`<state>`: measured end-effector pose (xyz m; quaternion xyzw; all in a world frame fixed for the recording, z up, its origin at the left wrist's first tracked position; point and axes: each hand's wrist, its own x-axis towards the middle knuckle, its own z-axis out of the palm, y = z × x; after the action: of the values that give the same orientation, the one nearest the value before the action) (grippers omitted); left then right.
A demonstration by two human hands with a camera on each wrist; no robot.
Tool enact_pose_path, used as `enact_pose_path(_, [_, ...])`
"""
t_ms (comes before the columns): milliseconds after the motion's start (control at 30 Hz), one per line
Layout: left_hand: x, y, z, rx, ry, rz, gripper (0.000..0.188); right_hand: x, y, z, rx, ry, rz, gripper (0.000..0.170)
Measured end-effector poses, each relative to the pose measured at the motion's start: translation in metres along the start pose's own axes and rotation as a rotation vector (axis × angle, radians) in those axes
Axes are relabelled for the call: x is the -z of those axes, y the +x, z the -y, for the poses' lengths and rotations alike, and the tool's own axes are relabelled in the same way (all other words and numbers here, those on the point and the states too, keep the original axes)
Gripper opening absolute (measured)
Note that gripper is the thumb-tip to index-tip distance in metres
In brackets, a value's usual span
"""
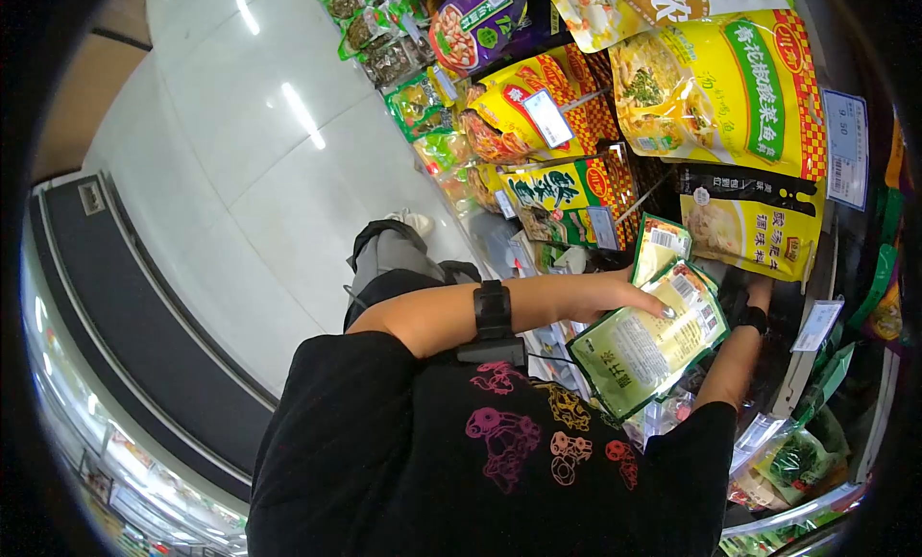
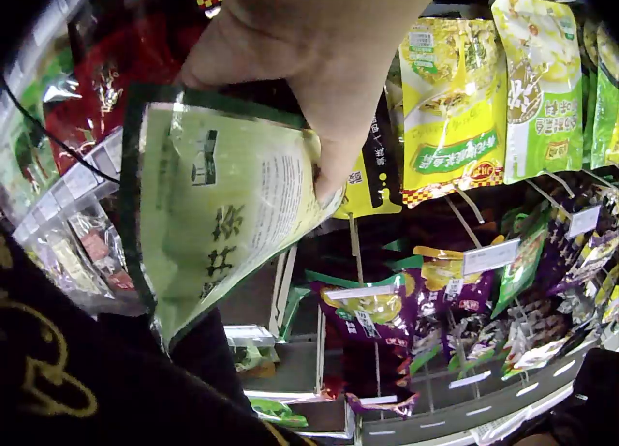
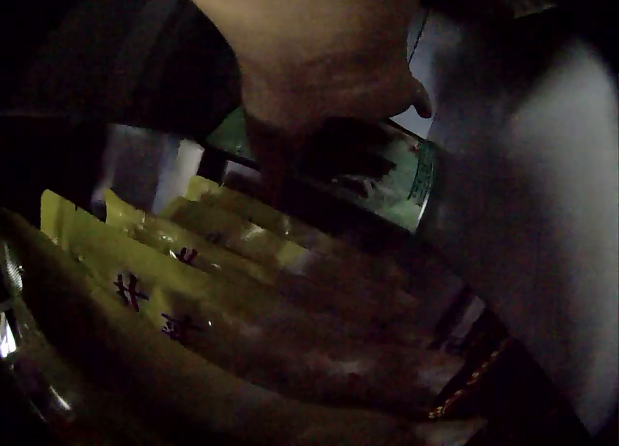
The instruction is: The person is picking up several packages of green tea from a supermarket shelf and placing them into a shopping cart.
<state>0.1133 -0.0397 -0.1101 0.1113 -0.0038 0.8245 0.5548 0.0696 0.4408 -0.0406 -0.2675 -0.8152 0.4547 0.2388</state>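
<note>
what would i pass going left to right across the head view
dark panel, white shoe, black band on the left wrist, green packet in the left grip, right grip, 9.50 price tag

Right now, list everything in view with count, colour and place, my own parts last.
Flat packets: at least two, green, in the left hand
Pickled-cabbage fish pouch: one in front, yellow, upper right, head view
Beef seasoning pouch: one in front, black and yellow, near the right hand
Purple pouches: several, purple, top of head view
Dim pouches: at least three, yellow, lower part of right wrist view
Price tags: several, white and blue, along the racks
Tiled floor: one, pale, upper left
T-shirt: one, black, bottom centre
Left hand: one, bare, holding the packets
Right hand: one, bare, among shelf goods, fingers hidden
Smaller goods: too blurred to count
</note>
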Motion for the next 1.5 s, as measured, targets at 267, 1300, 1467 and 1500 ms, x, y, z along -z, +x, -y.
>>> enact_pose_path(267, [0.006,0.002,0.004,0.012,0.021,-0.009,0.057,0.006,0.006,-0.014,-0.078,0.082,-0.042,0.030])
enact_pose_path(1300, [-0.031,0.013,-0.006,0.201,0.201,-0.243,0.038,0.025,-0.087,-0.006,-0.169,0.679,0.058,0.041])
enact_pose_path(1467, [-0.039,0.013,-0.002,0.099,0.252,-0.301,0.040,0.033,-0.189,0.016,0.017,0.744,-0.051,0.039])
enact_pose_path(1500, [-0.034,0.014,-0.001,0.098,0.259,-0.298,0.041,0.040,-0.208,0.005,0.203,0.588,-0.093,0.045])
